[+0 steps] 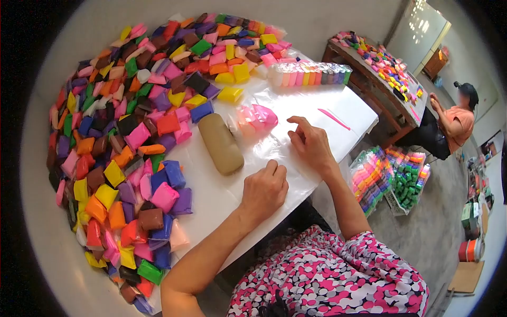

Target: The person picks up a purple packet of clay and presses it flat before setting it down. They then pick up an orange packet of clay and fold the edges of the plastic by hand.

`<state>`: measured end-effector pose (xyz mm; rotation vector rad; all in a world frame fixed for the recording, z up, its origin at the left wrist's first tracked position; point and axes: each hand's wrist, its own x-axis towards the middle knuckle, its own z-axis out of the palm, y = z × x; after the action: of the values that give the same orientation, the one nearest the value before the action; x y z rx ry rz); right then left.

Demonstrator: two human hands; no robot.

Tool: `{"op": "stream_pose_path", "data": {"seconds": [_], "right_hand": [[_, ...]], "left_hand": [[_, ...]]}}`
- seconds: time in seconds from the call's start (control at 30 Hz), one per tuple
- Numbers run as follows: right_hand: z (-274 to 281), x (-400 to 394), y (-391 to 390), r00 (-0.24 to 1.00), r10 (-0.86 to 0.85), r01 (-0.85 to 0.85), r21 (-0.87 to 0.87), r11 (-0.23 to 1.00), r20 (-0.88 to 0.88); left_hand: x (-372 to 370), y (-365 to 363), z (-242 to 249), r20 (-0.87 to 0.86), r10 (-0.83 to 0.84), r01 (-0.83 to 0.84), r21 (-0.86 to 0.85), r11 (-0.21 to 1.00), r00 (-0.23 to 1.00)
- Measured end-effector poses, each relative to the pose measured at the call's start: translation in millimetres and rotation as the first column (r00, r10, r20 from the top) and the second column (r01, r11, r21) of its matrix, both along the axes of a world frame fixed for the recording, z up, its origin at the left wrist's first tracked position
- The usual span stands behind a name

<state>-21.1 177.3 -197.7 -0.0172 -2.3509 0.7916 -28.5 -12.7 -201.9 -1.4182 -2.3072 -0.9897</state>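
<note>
Pink packets in clear plastic (260,116) lie on our counter (309,100), just left of our right hand (312,145), the nearer one; long axis roughly crosswise. Right grip: thumb and fingers apart. Left hand (264,189) curled, closer to us; can't tell if clamped. Tan case (221,145) sits left.

White table (311,98): heaped colored packets (142,132), tan case (221,143) (rounded), pink stick (334,119).

Packets (168,123) heaped on tabletop (203,216), left of and beyond fingers (274,169). Case (221,144) between heap and fingers. Wrapper (257,117) just ahead, row pack (311,75) farther beyond. Stick (334,119) right. Bagged bundles (372,174) on floor (338,208), farther right.
</note>
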Motion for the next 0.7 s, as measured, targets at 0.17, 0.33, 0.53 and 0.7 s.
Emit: {"op": "stream_pose_path", "data": {"seconds": [0.17,0.33,0.53,0.7], "right_hand": [[-1,-1,2,1.000,0.013,-0.013,-0.013,1.000,0.026],[2,-3,9,0.976,0.101,-0.053,-0.240,0.969,0.191],[38,5,-5,0.948,0.187,-0.160,-0.123,0.979,0.257],[78,17,-54,0.899,0.387,-0.351,-0.190,0.917,0.207]], "left_hand": [[-1,0,-2,-0.001,-0.005,0.005,0.020,1.000,1.000],[0,-1,-3,0.012,0.008,-0.008,0.008,1.000,1.000],[0,-1,-6,0.044,-0.003,0.002,0.021,1.000,0.999],[1,0,-9,0.062,0.012,-0.010,-0.038,0.999,0.998]]}}
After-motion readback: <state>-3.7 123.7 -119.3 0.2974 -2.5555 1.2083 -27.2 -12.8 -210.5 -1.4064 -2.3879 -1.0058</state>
